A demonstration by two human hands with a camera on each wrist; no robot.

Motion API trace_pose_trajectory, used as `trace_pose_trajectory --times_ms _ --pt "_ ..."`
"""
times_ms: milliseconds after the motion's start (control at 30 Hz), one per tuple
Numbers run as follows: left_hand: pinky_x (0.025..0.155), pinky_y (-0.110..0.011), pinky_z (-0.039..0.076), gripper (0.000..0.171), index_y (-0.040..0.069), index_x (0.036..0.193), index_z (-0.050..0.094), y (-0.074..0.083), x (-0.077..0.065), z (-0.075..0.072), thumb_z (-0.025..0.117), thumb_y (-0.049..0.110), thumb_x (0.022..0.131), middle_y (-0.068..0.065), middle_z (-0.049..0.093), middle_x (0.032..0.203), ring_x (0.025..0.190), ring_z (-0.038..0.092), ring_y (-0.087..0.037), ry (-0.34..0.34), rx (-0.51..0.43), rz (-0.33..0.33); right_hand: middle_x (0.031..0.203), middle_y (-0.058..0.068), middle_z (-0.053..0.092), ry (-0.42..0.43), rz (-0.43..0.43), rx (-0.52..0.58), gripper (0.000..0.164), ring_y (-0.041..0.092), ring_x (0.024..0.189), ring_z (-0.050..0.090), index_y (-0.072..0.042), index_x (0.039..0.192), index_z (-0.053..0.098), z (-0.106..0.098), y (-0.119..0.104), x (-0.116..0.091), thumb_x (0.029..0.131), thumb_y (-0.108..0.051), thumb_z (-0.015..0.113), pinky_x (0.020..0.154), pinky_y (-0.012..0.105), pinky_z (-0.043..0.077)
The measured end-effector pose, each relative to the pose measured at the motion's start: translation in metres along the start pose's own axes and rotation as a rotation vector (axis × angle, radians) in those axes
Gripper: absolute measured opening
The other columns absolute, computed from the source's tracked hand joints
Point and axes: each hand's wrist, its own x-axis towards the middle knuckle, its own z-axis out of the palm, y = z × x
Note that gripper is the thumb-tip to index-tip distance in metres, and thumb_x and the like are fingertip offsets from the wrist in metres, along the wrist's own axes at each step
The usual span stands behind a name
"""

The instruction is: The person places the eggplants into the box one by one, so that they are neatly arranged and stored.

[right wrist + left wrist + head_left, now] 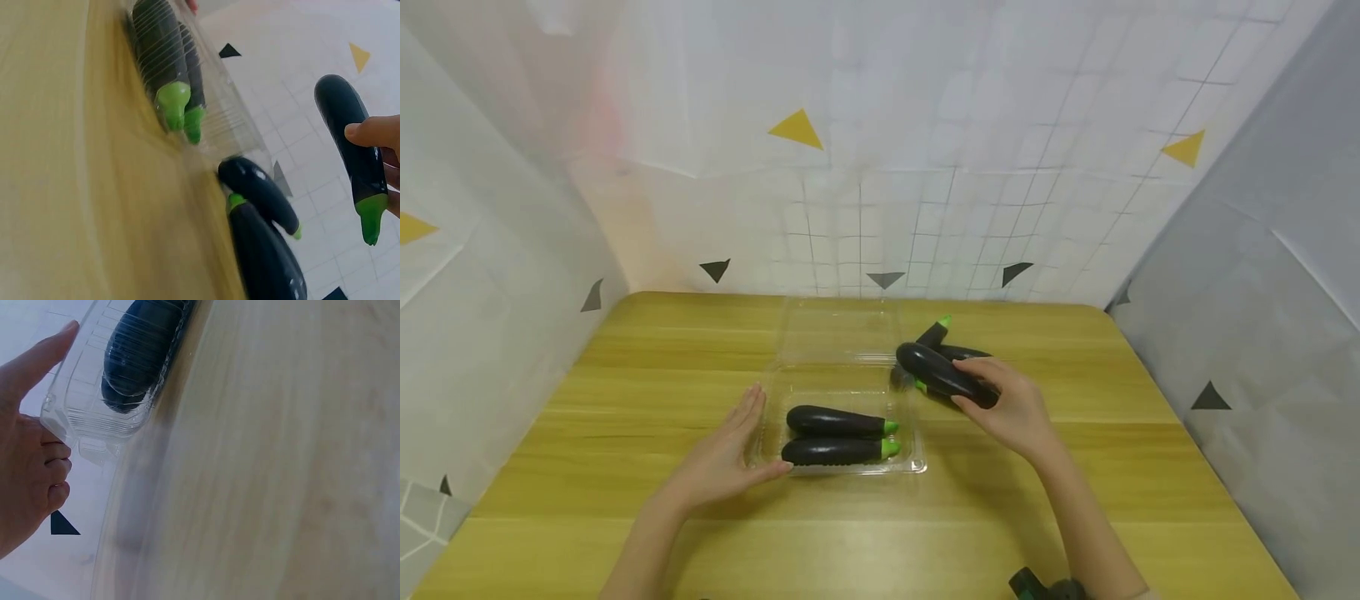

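Note:
In the head view, my right hand grips an eggplant between thumb and fingers, above the table. The right wrist view shows this eggplant with its green stem end downward. Under and behind it lie two more eggplants, partly hidden in the head view. A clear plastic clamshell container stands with its lid folded back. Inside, two eggplants lie side by side, green ends right. My left hand rests on the container's near left corner, thumb along the front, fingers along the left side.
The wood-patterned table is bounded by a white back wall and side walls, marked with triangles. A small black object shows at the bottom edge, beside the right forearm.

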Motion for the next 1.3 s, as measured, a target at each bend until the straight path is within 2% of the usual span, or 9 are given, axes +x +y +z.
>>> trace_pose_trajectory --times_ms 333,633,933,1300 --pt "0.108 -0.059 0.027 0.111 0.003 0.154 0.01 0.0 0.0 0.0 0.062 0.068 0.08 -0.015 0.003 0.16 0.144 0.01 -0.037 0.007 -0.003 -0.003 0.11 0.002 0.069 -0.008 -0.112 0.036 0.047 0.02 0.098 0.066 -0.013 0.114 0.071 0.011 -0.018 0.025 0.07 -0.011 0.086 0.074 0.037 0.057" --pt "0.107 -0.059 0.027 0.111 0.003 0.154 0.01 0.001 0.0 0.001 0.062 0.068 0.079 -0.014 0.002 0.16 0.145 0.01 -0.036 0.006 -0.015 -0.014 0.108 0.002 0.068 -0.051 -0.188 0.11 0.045 0.016 0.095 0.064 -0.011 0.115 0.07 0.022 -0.034 0.043 0.072 -0.008 0.083 0.073 0.031 0.056" --pt "0.107 -0.06 0.028 0.113 0.005 0.154 0.009 0.001 0.0 0.0 0.061 0.07 0.079 -0.014 0.003 0.161 0.145 0.01 -0.036 0.005 -0.02 -0.02 0.109 0.001 0.069 -0.079 -0.207 0.146 0.047 0.015 0.091 0.065 -0.011 0.117 0.069 0.031 -0.045 0.049 0.072 -0.007 0.083 0.075 0.03 0.056" --pt "0.106 -0.061 0.03 0.112 0.006 0.155 0.009 0.0 0.0 0.0 0.061 0.07 0.079 -0.013 0.004 0.161 0.145 0.011 -0.035 0.009 -0.008 -0.02 0.116 0.0 0.067 -0.13 -0.247 0.18 0.045 0.017 0.103 0.064 -0.012 0.118 0.068 0.046 -0.048 0.053 0.075 -0.009 0.082 0.082 0.032 0.055"
